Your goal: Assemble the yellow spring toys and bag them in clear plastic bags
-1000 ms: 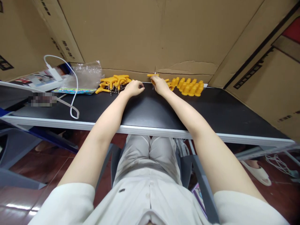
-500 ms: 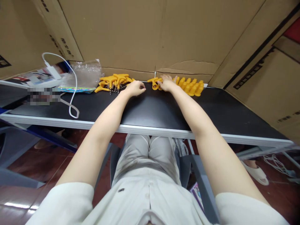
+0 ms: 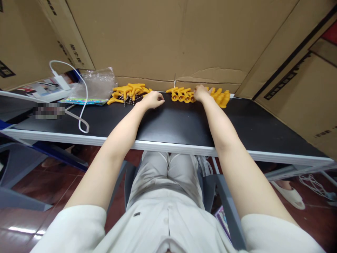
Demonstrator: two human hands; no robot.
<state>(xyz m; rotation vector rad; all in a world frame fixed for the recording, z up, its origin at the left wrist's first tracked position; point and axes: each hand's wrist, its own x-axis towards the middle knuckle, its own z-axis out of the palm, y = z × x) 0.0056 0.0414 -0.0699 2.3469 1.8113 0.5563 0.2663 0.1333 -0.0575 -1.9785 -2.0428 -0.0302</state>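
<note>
My right hand (image 3: 202, 93) is over the row of yellow plastic funnel-shaped pieces at the back of the table, its fingers closed around one of them, mostly hidden. Left of it, several yellow funnel-shaped pieces (image 3: 181, 97) lie side by side, round open ends towards me. More of these yellow pieces (image 3: 223, 99) are in a cluster on its right. My left hand (image 3: 153, 99) rests on the table with fingers curled and nothing visible in them. Beside it lies a pile of yellow branched handles (image 3: 130, 89) with metal corkscrew spirals (image 3: 129, 100).
Cardboard walls (image 3: 181, 42) enclose the back and sides of the black table (image 3: 171, 123). On the left are a clear plastic bag (image 3: 98, 82), a white cable (image 3: 86, 95) with a white plug (image 3: 61, 82), and printed papers (image 3: 39, 89). A pale metal edge (image 3: 173, 146) runs along the front.
My right hand has moved to the right along the row, uncovering several funnel-shaped pieces lying side by side. My left hand has stayed where it was.
</note>
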